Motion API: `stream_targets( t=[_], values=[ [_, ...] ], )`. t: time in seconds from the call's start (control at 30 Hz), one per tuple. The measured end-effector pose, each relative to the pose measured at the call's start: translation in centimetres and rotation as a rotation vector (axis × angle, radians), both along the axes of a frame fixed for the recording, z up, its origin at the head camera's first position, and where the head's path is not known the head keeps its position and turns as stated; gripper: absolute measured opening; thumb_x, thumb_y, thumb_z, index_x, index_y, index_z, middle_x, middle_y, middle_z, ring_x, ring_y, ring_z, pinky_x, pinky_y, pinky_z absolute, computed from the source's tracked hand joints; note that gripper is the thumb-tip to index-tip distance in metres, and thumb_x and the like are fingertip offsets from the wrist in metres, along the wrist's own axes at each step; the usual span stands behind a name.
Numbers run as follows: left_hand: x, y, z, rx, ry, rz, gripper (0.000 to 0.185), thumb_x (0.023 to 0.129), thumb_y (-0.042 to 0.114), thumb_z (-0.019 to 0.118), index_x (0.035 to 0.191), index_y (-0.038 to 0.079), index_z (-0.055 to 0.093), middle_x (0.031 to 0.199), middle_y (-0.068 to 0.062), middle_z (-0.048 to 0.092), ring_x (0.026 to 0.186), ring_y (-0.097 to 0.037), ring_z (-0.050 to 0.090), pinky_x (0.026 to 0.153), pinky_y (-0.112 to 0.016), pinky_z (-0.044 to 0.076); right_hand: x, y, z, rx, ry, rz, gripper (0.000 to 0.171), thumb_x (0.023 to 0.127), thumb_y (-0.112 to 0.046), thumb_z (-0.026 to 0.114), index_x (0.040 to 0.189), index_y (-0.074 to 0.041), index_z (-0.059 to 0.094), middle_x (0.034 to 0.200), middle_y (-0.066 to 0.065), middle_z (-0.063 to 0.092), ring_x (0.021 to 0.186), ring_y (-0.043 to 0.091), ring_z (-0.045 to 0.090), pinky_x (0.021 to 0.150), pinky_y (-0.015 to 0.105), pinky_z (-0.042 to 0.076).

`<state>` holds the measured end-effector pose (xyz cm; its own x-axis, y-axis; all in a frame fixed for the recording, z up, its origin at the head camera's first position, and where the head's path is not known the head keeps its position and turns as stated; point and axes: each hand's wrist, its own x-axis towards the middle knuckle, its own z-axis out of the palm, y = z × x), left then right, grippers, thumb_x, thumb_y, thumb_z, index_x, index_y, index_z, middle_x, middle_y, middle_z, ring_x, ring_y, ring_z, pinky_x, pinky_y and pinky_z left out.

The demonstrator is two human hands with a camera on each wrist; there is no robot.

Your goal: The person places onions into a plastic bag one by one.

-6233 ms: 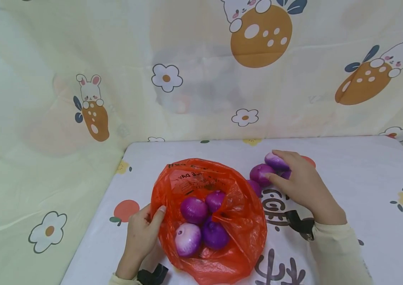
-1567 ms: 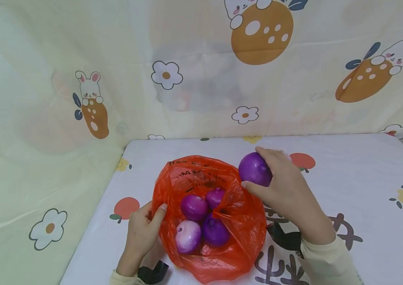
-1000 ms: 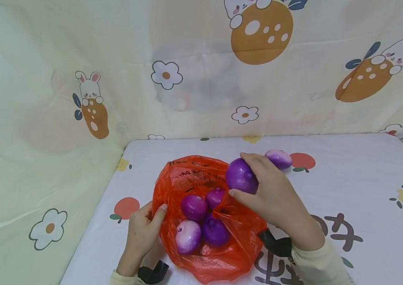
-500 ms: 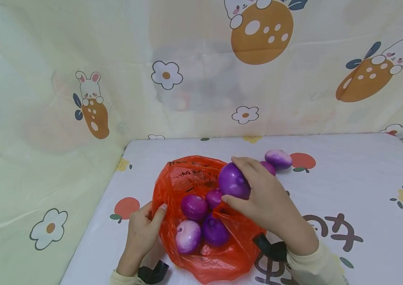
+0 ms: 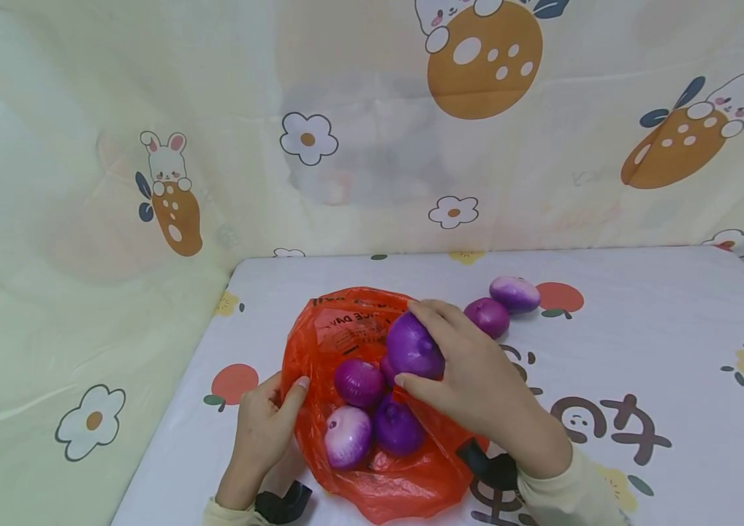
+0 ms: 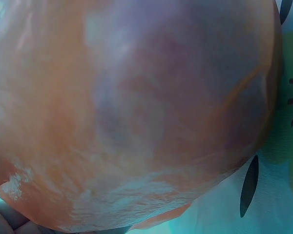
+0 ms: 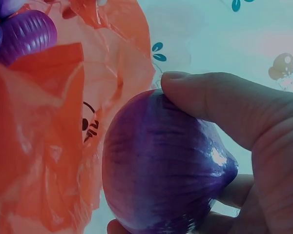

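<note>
A red plastic bag stands with its mouth spread on the table, several purple onions lying inside. My left hand pinches the bag's left rim between thumb and fingers. In the left wrist view the bag's side fills most of the picture. My right hand grips a large purple onion over the right part of the bag's mouth. The right wrist view shows this onion between thumb and fingers, beside the bag wall.
Two more onions lie on the table behind the right hand: a round purple one and a paler one. The white printed tablecloth stretches to the right. A patterned curtain hangs behind the table.
My right hand has carried a large onion from the group at the back right leftward, over the bag's mouth. The left hand keeps its hold on the rim.
</note>
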<state>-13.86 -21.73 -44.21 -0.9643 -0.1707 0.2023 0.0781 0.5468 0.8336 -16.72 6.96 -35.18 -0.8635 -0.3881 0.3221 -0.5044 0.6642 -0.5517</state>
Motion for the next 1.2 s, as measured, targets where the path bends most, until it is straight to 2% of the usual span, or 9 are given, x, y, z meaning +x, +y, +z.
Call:
stream_targets(
  t=[0.43,0.77,1.2],
  values=[
    [-0.1,0.0,-0.2,0.001,-0.009,0.003,0.015,0.101,0.020,0.067,0.105,0.008,0.077,0.075,0.002,0.072,0.065,-0.015,0.063,0.058,-0.026,0.057,0.3,-1.2,-0.8,0.017,0.026,0.058,0.084,0.080,-0.033,0.089,0.151,-0.006,0.053,0.147,0.015,0.055,0.126,0.033,0.061,0.095,0.054,0.058],
    [0.0,0.0,0.1,0.001,-0.003,-0.011,0.019,0.102,0.023,0.066,0.104,0.007,0.077,0.075,0.001,0.072,0.065,-0.014,0.060,0.057,-0.024,0.055,0.7,-2.1,-1.4,0.088,0.086,0.051,0.084,0.079,-0.033,0.091,0.151,-0.009,0.054,0.147,0.016,0.055,0.125,0.034,0.061,0.091,0.053,0.060],
    [-0.1,0.0,-0.2,-0.013,-0.011,0.000,0.015,0.101,0.019,0.068,0.103,0.008,0.077,0.075,0.002,0.071,0.064,-0.016,0.061,0.058,-0.025,0.057,0.8,-3.2,-2.3,0.124,0.030,0.102,0.086,0.079,-0.033,0.092,0.152,-0.010,0.053,0.149,0.017,0.053,0.128,0.034,0.059,0.094,0.053,0.059]
  ],
)
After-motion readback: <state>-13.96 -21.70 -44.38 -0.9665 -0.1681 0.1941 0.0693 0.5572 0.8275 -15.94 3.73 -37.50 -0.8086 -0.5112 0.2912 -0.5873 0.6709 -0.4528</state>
